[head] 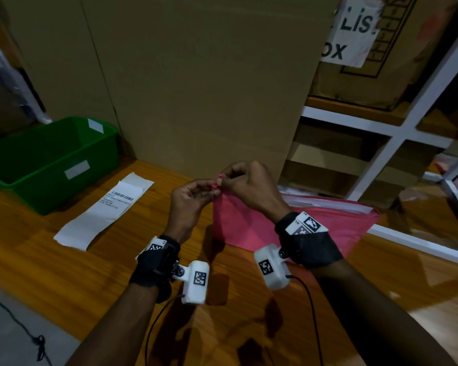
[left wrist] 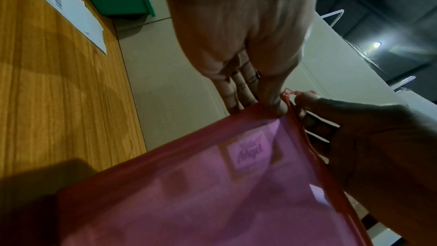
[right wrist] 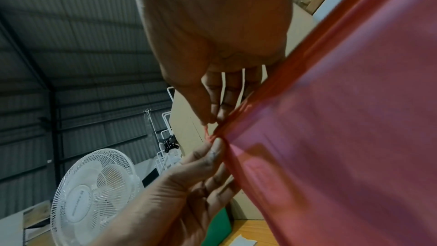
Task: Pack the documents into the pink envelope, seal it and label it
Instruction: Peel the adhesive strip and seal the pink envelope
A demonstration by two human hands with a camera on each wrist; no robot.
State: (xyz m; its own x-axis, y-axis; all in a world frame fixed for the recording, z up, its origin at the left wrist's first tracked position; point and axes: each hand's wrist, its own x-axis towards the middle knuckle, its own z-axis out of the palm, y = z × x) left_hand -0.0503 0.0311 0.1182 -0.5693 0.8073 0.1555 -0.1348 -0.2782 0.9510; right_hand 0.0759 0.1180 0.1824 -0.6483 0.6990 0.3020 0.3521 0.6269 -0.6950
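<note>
The pink envelope [head: 251,228] stands tilted on the wooden table, its upper left corner lifted. White documents [head: 331,204] show inside its open right end. My left hand [head: 210,191] pinches that lifted corner between thumb and fingers. Just above it, my right hand [head: 224,180] pinches a thin crumpled pink strip [head: 219,181] coming off the corner. The left wrist view shows the translucent envelope [left wrist: 212,184], the strip [left wrist: 289,93] and my left thumb on the corner. In the right wrist view my right hand [right wrist: 209,122] holds the strip above the envelope [right wrist: 343,128]. A white barcode label [head: 103,210] lies flat to the left.
A green bin [head: 50,159] sits at the table's far left. A tall cardboard box [head: 196,88] stands right behind my hands. White shelving [head: 381,154] with cartons fills the right side. A white fan [right wrist: 94,194] stands off to the left.
</note>
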